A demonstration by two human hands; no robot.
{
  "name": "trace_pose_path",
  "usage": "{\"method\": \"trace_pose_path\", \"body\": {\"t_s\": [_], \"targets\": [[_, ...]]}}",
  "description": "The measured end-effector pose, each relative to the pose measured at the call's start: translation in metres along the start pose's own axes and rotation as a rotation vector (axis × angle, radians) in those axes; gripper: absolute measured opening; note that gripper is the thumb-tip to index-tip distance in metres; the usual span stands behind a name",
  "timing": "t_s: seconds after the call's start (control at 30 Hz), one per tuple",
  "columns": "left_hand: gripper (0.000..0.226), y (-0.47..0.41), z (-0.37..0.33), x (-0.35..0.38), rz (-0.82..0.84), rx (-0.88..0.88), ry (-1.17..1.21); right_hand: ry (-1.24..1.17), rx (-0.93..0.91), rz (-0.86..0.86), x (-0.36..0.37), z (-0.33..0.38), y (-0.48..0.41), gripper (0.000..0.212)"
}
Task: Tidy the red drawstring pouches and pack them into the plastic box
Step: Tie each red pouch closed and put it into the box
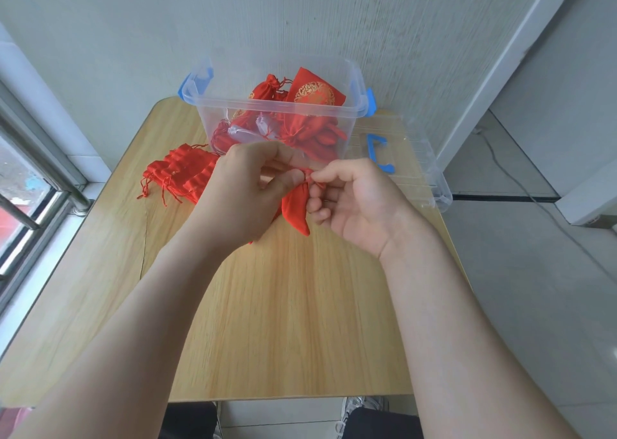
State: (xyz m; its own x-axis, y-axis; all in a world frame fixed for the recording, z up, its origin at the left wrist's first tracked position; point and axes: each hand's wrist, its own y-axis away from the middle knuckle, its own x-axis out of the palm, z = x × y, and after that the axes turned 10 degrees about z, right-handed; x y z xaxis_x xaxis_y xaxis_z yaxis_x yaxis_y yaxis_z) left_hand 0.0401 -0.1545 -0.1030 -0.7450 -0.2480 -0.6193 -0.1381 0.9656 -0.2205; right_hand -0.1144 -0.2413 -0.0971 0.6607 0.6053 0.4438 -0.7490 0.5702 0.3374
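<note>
Frame centre, my left hand (240,188) and right hand (354,201) pinching a pouch (295,210) by its neck, body hanging between them, box (273,104) just above, pile (180,175) centre left

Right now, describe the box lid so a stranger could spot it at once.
Find the wooden table. Right of the clear plastic box on it lies the lid, flat. Unlike the box, it is shallow and has a blue handle in its middle.
</note>
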Motion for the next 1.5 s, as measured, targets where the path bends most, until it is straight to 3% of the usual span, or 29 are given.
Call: {"method": "trace_pose_path", "body": {"t_s": [0.13, 0.37, 0.67, 0.8, 0.97, 1.1, 1.3, 1.5], "targets": [[0.015, 0.002, -0.003, -0.003, -0.149, -0.031, 0.114, -0.045, -0.011, 0.014, 0.002, 0.002, 0.001, 0.016], [0.009, 0.004, -0.004, 0.002, -0.099, -0.007, 0.011, -0.001, -0.01, -0.045, 0.0, 0.0, -0.002, 0.017], [0.004, 0.005, 0.001, 0.003, -0.01, 0.062, -0.187, 0.35, -0.055, -0.168, -0.007, -0.002, -0.004, 0.004], [0.007, 0.005, 0.001, 0.005, 0.105, 0.044, -0.232, 0.579, -0.073, -0.16, -0.008, -0.001, 0.001, 0.005], [0.035, 0.003, -0.001, 0.011, 0.158, -0.116, -0.233, 0.808, -0.107, -0.147, -0.003, -0.001, 0.008, 0.009], [0.044, 0.005, 0.0, 0.008, 0.211, -0.154, -0.316, 0.92, -0.121, -0.242, -0.002, -0.004, 0.004, 0.011], [0.025, 0.003, 0.0, 0.004, 0.078, -0.159, -0.231, 0.851, -0.094, -0.326, -0.002, 0.0, 0.006, 0.012], [0.012, 0.004, -0.008, 0.005, 0.091, -0.175, -0.125, 0.805, -0.086, -0.332, -0.001, 0.001, 0.006, 0.012]]}}
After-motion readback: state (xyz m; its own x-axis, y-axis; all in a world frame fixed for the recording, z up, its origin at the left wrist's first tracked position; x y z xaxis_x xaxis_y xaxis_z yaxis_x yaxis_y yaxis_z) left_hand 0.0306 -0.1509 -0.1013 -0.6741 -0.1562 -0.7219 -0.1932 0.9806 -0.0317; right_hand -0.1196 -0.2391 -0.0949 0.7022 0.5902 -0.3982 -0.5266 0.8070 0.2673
